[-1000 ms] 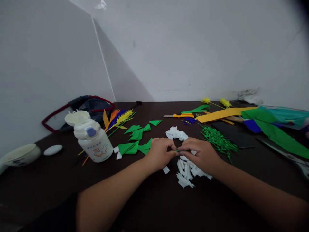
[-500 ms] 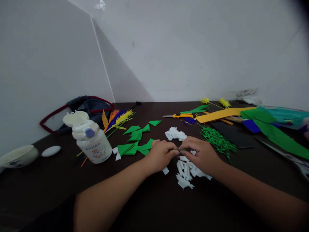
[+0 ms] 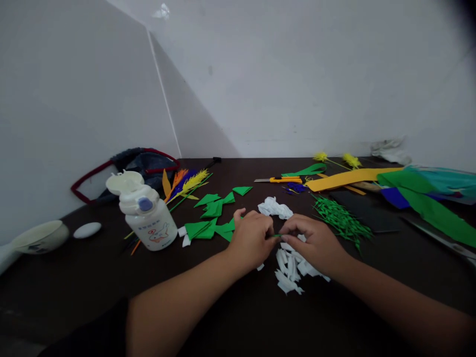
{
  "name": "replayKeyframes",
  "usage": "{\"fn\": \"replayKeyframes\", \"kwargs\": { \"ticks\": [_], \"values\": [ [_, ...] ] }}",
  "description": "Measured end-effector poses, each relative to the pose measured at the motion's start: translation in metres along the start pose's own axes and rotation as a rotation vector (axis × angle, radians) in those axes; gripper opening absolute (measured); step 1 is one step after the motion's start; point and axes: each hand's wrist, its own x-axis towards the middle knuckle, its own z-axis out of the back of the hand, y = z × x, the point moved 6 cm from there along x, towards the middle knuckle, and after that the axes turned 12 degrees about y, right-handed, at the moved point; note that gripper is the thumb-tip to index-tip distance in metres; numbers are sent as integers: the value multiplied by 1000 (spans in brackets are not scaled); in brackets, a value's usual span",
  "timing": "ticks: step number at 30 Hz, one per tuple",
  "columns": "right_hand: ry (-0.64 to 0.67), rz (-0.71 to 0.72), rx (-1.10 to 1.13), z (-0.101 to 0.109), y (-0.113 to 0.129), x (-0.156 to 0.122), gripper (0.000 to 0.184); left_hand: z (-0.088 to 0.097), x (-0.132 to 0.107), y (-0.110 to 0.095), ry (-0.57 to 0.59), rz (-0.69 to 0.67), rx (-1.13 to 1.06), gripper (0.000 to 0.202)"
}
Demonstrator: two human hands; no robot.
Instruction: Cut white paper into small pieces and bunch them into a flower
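My left hand (image 3: 252, 239) and my right hand (image 3: 311, 244) meet at the middle of the table, fingertips pinched. Between them shows a short length of a thin green paper twist (image 3: 276, 236); the rest of it is hidden by the fingers. Below and partly behind the right hand lie crumpled white paper pieces (image 3: 288, 270). A bunched white paper strip (image 3: 275, 207) rests just beyond the fingertips. Folded green paper pieces (image 3: 203, 229) spread to the left of my left hand. To the right of my right hand is a heap of green twisted paper bits (image 3: 340, 218).
A white bottle (image 3: 150, 220) with its lid up stands at left, near a bowl (image 3: 40, 238) and a white oval object (image 3: 87, 230). Paper flowers (image 3: 186, 183) lie behind it. A yellow cutter knife (image 3: 284, 180) lies at the back, blade out. Scissors (image 3: 442, 238) and coloured paper strips (image 3: 345, 177) are at right.
My left hand has rolled over slightly, its fingers curling more, and a bit of green now shows between the fingertips. The whole view has shifted a little, with things appearing further right.
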Motion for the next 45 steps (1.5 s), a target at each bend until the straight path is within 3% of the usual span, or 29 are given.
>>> {"fn": "replayKeyframes", "kwargs": {
  "ticks": [4, 9, 12, 17, 23, 28, 33, 40, 45],
  "values": [
    [3, -49, 20, 1, -2, 0, 8, 2, -1, 0, 51, 10, 12, 21],
    [-12, -5, -9, 2, -2, 2, 9, -2, -2, 0, 243, -39, -202, 20],
    [6, 36, -29, 0, 0, 2, 11, -5, -2, 2, 312, -38, -223, 17],
    [2, 66, -10, -3, 2, 2, 9, -2, -1, 7, 256, 8, -217, 13],
    [17, -56, 134, -3, -6, 5, 7, -1, -2, 6, 188, 20, -255, 12],
    [45, -215, 329, -7, -17, 3, 6, 2, -3, 3, 67, 9, -108, 13],
    [54, -248, 462, -12, -20, 5, 5, 4, -5, -2, -21, -13, 42, 15],
    [31, -255, 473, -11, -25, 5, 6, 1, -3, 0, 17, 33, -21, 16],
    [21, -232, 363, -4, -27, 4, 6, -7, 1, -1, 200, 35, -235, 17]
  ]
}}
